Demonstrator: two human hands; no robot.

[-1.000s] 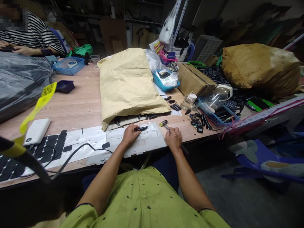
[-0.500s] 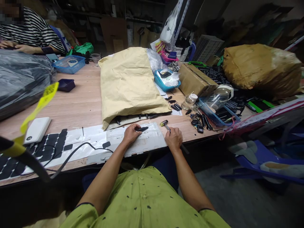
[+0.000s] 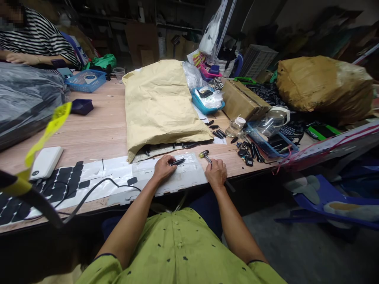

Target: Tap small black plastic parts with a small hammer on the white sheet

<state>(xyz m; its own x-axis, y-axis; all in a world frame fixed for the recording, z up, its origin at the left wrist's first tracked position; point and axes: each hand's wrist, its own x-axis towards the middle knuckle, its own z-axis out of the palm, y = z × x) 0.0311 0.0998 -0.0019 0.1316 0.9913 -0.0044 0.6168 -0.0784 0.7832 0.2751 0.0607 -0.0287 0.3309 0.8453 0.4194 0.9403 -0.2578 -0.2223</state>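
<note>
My left hand is closed on a small, slim black piece, pointed at one end, low over a pale board at the table's front edge. What exactly the piece is, I cannot make out. My right hand grips the handle of a small hammer, whose head with a yellowish face points forward and left, just right of the board. The handle's end sticks out behind my fist. Ahead of my left hand, several black pieces show under the lower edge of a large cream paper sack.
To the right lie a blue basket, a glass jar, keys and a cardboard box. At left are a white power bank, sheets of black stickers and a cable. A person in stripes sits far left.
The black piece in my left hand has turned or shifted slightly. My right hand and the hammer stay almost in place.
</note>
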